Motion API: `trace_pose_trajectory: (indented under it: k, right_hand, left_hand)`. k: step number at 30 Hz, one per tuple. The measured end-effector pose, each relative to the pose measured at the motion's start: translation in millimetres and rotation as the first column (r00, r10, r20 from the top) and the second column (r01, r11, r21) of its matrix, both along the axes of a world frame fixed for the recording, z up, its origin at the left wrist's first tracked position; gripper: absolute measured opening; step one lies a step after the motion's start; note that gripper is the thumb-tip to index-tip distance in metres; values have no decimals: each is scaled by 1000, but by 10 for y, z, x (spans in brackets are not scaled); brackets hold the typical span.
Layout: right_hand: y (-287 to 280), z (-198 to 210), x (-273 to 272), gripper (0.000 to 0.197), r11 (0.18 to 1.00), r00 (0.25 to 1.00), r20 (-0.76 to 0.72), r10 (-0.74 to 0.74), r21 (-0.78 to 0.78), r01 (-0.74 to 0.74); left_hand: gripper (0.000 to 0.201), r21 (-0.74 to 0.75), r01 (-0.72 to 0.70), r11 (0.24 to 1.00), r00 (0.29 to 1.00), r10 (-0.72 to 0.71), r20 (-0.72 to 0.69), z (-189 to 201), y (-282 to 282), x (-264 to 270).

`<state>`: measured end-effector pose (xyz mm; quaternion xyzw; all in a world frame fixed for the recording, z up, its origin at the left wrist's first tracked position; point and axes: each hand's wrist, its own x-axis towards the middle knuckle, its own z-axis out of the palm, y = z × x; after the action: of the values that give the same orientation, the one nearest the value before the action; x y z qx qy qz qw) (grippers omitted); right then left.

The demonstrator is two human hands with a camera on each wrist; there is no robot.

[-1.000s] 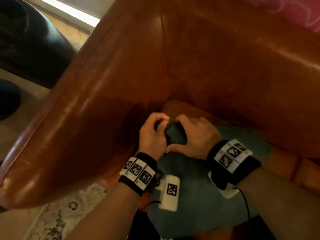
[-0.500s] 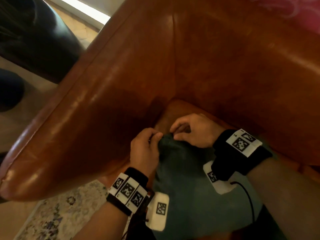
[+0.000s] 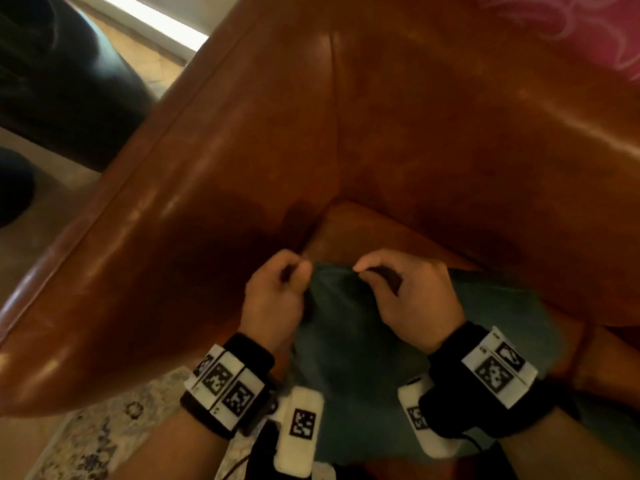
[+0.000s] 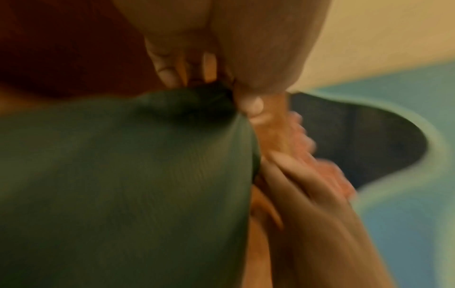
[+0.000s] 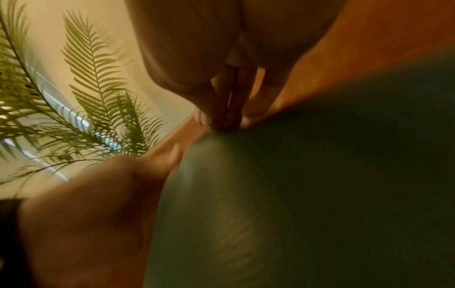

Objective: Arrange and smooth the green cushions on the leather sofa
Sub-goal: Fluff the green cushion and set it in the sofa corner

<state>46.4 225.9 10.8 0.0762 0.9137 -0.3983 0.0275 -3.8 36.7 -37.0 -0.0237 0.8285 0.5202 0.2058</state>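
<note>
While we lean over the corner of the leather sofa (image 3: 398,140), the green cushion (image 3: 349,344) lies on the seat just in front of where the armrest (image 3: 149,244) meets the backrest, its far edge pointing into that corner. Our left hand (image 3: 277,296) sits at the cushion's near-left top corner with the fingers curled in, and from the head view we see the thumb and forefinger closed on the fabric edge; the left wrist view shows the same grip up close, with fingertips (image 4: 251,106) pressed into a gathered fold of the green cloth (image 4: 123,185). Our right hand (image 3: 412,299) is just beside it, a little to the right along the same top edge, also curled, the thumb and fingers pinching the cushion's rim. In the right wrist view those fingertips (image 5: 222,113) meet on a tight peak of fabric (image 5: 307,194), and the left hand (image 5: 93,224) shows blurred at the lower left. Both hands are near each other but apart, with a short span of cushion edge stretched between them. Each wrist carries a black band with white marker tags (image 3: 225,382). Beyond the armrest we see a patterned rug (image 3: 86,441) on the floor and a dark piece of furniture (image 3: 62,81); palm fronds (image 5: 81,109) appear behind the right hand.
</note>
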Motion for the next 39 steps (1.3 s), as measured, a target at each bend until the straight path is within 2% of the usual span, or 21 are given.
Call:
trace_pose_trajectory:
  k: [1, 2, 5, 6, 8, 9, 11, 14, 16, 18, 20, 22, 24, 26, 28, 29, 32, 34, 35, 37, 39]
  right_hand:
    - [74, -9, 29, 10, 1000, 1000, 18, -16, 12, 15]
    - [181, -22, 76, 8, 999, 998, 58, -41, 29, 39]
    - [725, -152, 281, 7, 972, 949, 227, -219, 138, 191]
    - [957, -201, 351, 8, 948, 909, 288, -301, 194, 253]
    - [1362, -299, 484, 13, 894, 780, 444, -442, 294, 339]
    - [1513, -376, 568, 16, 876, 701, 527, -481, 321, 360]
    - [1663, -654, 737, 17, 875, 604, 636, -480, 302, 378]
    - [1654, -1205, 1018, 20, 948, 642, 706, -300, 146, 283]
    - [1428, -1182, 998, 22, 939, 645, 702, -302, 101, 329]
    - [1287, -1046, 999, 27, 900, 653, 636, -411, 169, 402]
    - [1229, -988, 1100, 27, 881, 661, 606, -443, 155, 448]
    - [1223, -962, 1205, 21, 890, 675, 614, -409, 107, 442]
    - [1312, -884, 1269, 15, 903, 687, 625, -371, 70, 424]
    - [1500, -758, 1292, 13, 867, 701, 573, -423, 31, 498]
    - [1679, -658, 1290, 18, 807, 709, 502, -496, -35, 590]
    - [1723, -633, 1260, 16, 812, 733, 468, -493, -55, 581]
    - [1612, -603, 1124, 9, 916, 838, 461, -292, -119, 384]
    - [1480, -633, 1052, 12, 962, 833, 529, -162, -102, 252]
    - [1450, -641, 1030, 14, 970, 825, 547, -142, -87, 225]
    - [1463, -649, 1008, 22, 975, 823, 552, -137, -73, 211]
    - [1496, -632, 994, 20, 984, 821, 557, -124, -38, 174]
  left_hand:
    - [22, -15, -58, 998, 997, 58, 50, -91, -26, 16]
    - [25, -96, -48, 994, 996, 54, 68, -162, -60, 32]
    - [30, -415, 198, 888, 979, -165, 116, -250, -189, 73]
    - [31, -463, 251, 850, 967, -198, 159, -268, -244, 80]
    - [30, -544, 269, 795, 962, -191, 198, -280, -341, 64]
    - [27, -588, 248, 770, 969, -187, 163, -259, -364, 40]
    - [25, -636, 206, 743, 972, -229, 48, -179, -288, -2]
    - [45, -595, 309, 742, 888, -448, -98, -49, 251, 44]
    - [55, -527, 450, 721, 823, -564, -68, -56, 808, 27]
    - [59, -483, 562, 672, 791, -606, 77, -187, 1406, -73]
    - [67, -453, 689, 566, 717, -624, 312, -439, 1864, -172]
    - [76, -366, 784, 502, 621, -613, 489, -693, 2080, -187]
    - [74, -342, 823, 454, 568, -619, 543, -814, 2104, -81]
    - [65, -412, 804, 428, 590, -659, 467, -744, 2040, 95]
    - [54, -478, 752, 454, 638, -684, 353, -507, 1921, 290]
    - [50, -499, 726, 473, 658, -689, 305, -375, 1863, 396]
    - [45, -558, 645, 522, 703, -693, 164, -80, 1684, 697]
    - [56, -580, 610, 540, 705, -704, 85, -30, 1614, 812]
    - [61, -586, 602, 542, 704, -707, 70, -43, 1591, 844]
    - [61, -598, 579, 554, 709, -704, 35, -66, 1560, 888]
    - [55, -611, 569, 550, 703, -711, 14, -69, 1538, 933]
